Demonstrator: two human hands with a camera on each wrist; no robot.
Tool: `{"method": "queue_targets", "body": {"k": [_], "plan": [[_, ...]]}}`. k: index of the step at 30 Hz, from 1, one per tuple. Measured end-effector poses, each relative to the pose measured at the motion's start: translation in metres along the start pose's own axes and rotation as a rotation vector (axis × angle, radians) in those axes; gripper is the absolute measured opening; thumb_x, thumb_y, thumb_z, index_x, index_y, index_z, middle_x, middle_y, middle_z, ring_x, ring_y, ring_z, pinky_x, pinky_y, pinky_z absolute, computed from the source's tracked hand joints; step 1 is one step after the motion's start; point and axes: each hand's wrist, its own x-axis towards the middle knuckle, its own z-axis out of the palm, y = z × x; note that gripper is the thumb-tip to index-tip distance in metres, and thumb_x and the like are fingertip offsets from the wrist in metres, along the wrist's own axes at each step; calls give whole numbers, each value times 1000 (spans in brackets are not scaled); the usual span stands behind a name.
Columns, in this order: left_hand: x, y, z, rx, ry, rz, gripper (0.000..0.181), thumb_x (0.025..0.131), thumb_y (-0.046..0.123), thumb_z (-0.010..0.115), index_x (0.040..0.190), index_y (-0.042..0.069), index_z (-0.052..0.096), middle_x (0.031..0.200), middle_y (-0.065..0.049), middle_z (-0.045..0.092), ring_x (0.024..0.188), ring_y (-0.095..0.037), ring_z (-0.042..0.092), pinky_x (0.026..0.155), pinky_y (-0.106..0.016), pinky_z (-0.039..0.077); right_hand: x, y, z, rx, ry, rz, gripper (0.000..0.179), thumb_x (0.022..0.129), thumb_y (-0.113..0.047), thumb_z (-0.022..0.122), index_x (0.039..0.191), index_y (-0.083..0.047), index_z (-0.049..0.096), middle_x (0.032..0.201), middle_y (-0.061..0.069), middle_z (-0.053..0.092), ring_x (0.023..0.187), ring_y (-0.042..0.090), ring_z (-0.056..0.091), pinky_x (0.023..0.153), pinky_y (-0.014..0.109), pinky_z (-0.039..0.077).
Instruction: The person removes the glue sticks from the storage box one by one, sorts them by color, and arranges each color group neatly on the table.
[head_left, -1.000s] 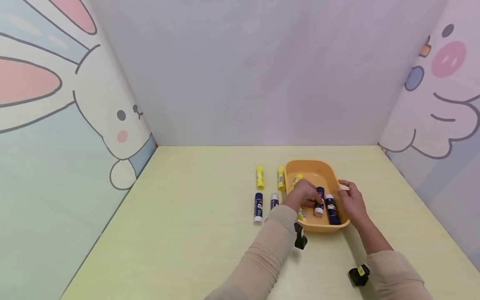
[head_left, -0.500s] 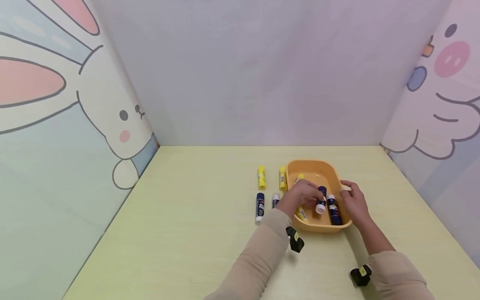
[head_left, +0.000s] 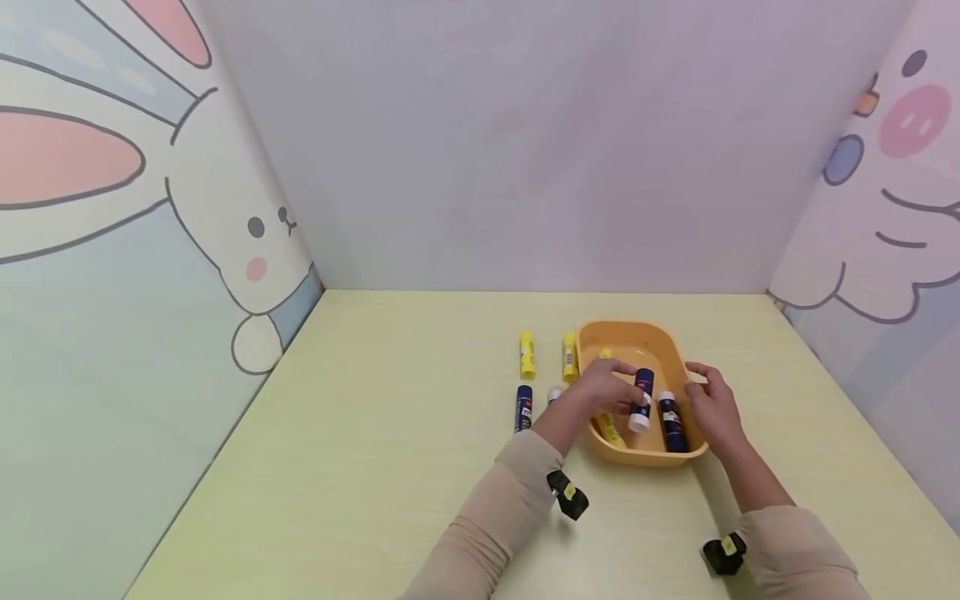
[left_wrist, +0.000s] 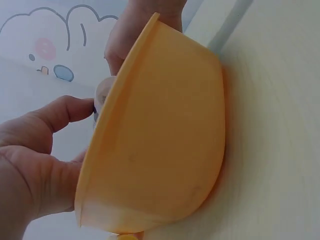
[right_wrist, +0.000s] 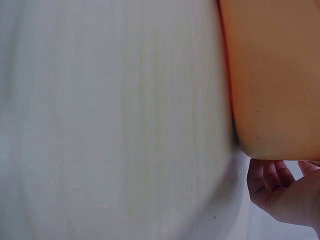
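Note:
My left hand (head_left: 603, 387) pinches a dark blue glue stick (head_left: 644, 381) with a white end, holding it over the inside of an orange plastic tub (head_left: 645, 459). At the tub's right side, my right hand (head_left: 716, 410) grips the rim; in the right wrist view its fingers (right_wrist: 270, 175) bend against the outer wall. Another blue glue stick (head_left: 673, 425) lies in the tub's right part. Yellow glue sticks lie along its left side, one (head_left: 612, 432) near the front and partly hidden by my left hand. The left wrist view shows mostly the tub's outer wall (left_wrist: 160, 125).
Left of the tub, two yellow glue sticks (head_left: 528, 355) lie on the pale table (head_left: 375, 450). Closer to me are a blue glue stick (head_left: 523, 407) and a white-capped one (head_left: 554, 394), both partly covered by my left arm. Cartoon-printed walls (head_left: 480, 150) enclose the table.
The pinched glue stick has tilted and risen a little in the tub, while my left wrist and forearm have swung left. My right hand keeps its place on the rim.

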Motion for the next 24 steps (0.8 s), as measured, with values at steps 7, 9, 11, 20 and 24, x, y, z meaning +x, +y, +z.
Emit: {"method": "queue_targets", "body": {"k": [7,9,11,20,24], "plan": [[-12,-4,-17,-77,-12,58,45,71,-11,73,109,11,62,85,-9,61,76,-22,63,65,-36,55,0,2,0,-9,9,-45,44,99,-16,31,138,3,33,119,30,45,98,32,45,69,31,39],[-15,-5,-20,-59,-1,62,45,72,-10,74,108,13,62,85,-6,61,77,-21,62,65,-35,55,0,2,0,-10,10,-46,44,99,-16,31,138,3,33,119,30,45,98,31,45,69,30,39],[-20,-4,-22,-39,0,70,44,72,-8,75,108,14,62,86,-5,60,77,-20,62,65,-35,55,0,2,1,-6,8,-38,44,99,-17,31,139,2,32,120,30,44,99,32,45,69,30,38],[-38,-7,-39,50,15,121,46,73,1,78,112,19,62,87,0,60,77,-17,62,67,-33,54,0,1,0,-10,4,-27,44,100,-19,31,139,2,31,119,29,44,100,32,45,70,31,38],[-43,-12,-47,17,16,127,46,73,-1,77,112,17,61,88,-2,60,78,-18,62,67,-34,54,0,2,-1,-17,6,-27,45,99,-19,30,139,2,32,119,29,45,98,32,45,70,32,38]]}}
